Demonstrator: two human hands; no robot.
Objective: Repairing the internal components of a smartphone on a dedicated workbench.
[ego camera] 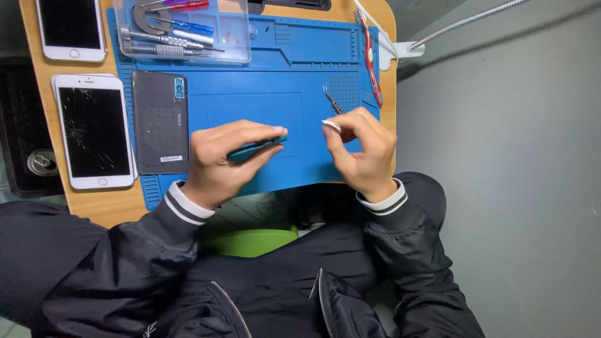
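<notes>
Working over the near half of the blue mat [294, 69], you have bare mat between your hands, while the desk edge [94, 209] sits close under your wrists and the mat's right edge lies just past your right knuckles. Your left hand [222, 159] is closed around a teal tool [256, 149], thumb pressed along its top, tip pointing right. Your right hand [363, 153] is curled, fingertips pinching a small white piece [330, 124]. Tweezers [332, 100] lie just beyond that hand. A dark phone back [160, 122] and a cracked phone [94, 131] lie left of your left hand.
</notes>
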